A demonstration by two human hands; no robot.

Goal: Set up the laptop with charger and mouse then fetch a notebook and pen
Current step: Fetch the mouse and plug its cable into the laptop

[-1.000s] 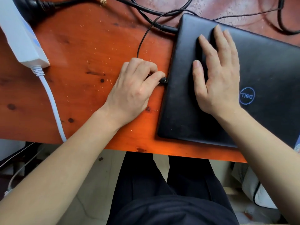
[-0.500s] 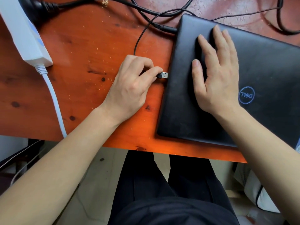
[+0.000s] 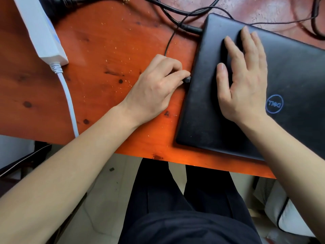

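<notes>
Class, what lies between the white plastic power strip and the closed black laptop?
In the head view: the left hand, pinching a black plug at the laptop's edge, its thin black cable, and orange wooden tabletop.

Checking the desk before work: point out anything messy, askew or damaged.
The laptop lies askew to the table edge, its lid dusty. Pale specks litter the table, and its finish looks worn behind the laptop.

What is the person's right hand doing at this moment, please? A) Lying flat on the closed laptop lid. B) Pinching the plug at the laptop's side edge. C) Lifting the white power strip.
A: the right hand lies with straight fingers on the closed lid of the laptop, while the left hand pinches the USB plug at its side edge.
</notes>
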